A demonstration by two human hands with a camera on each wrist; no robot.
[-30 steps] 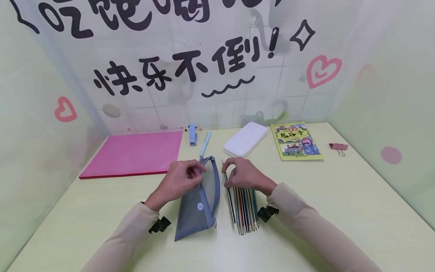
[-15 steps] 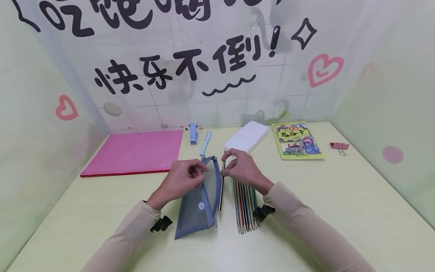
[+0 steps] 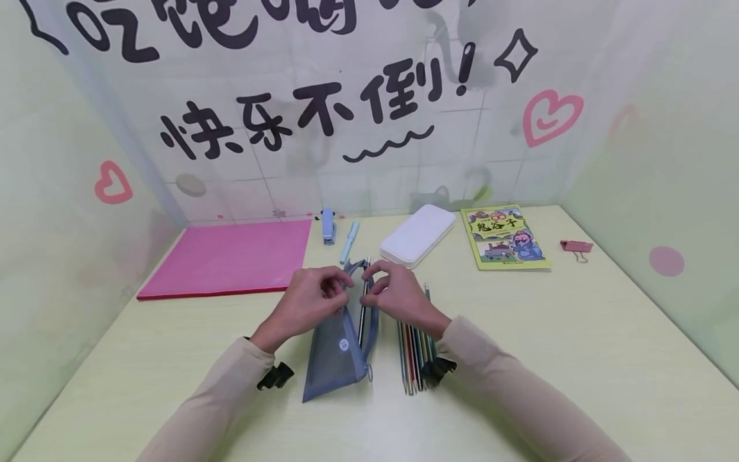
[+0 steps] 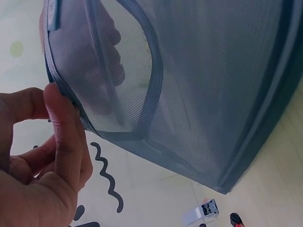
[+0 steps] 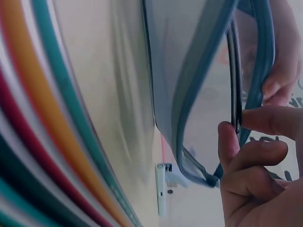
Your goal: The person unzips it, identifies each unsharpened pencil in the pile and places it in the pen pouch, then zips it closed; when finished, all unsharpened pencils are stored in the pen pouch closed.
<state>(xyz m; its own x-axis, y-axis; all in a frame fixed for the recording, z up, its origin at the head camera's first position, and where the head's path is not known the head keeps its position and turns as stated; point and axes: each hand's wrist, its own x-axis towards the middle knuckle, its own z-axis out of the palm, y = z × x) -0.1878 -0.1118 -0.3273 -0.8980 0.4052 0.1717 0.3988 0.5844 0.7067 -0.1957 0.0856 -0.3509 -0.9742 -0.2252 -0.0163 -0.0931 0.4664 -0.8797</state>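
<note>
My left hand (image 3: 314, 301) pinches the zip edge of a blue-grey mesh pencil pouch (image 3: 330, 366), holding its mouth apart. In the left wrist view thumb and finger grip that edge, and the other hand shows blurred through the mesh (image 4: 203, 94). My right hand (image 3: 401, 296) pinches a dark striped pencil (image 5: 235, 71) near its upper end. The pencil's length lies within the pouch's opening, pointing down into it. Right of the pouch, several coloured pencils (image 3: 411, 362) lie side by side on the table, partly covered by the right hand and wrist.
Behind the pouch are a light blue pen (image 3: 349, 242), a blue stapler (image 3: 328, 226) and a white case (image 3: 418, 236). A pink folder (image 3: 231, 260) lies at the left. At the right are a yellow comic book (image 3: 505, 239) and a pink binder clip (image 3: 576, 248).
My right hand has lifted the dark pencil away from the row and carried it left into the pouch's mouth. The left hand keeps its grip on the pouch edge.
</note>
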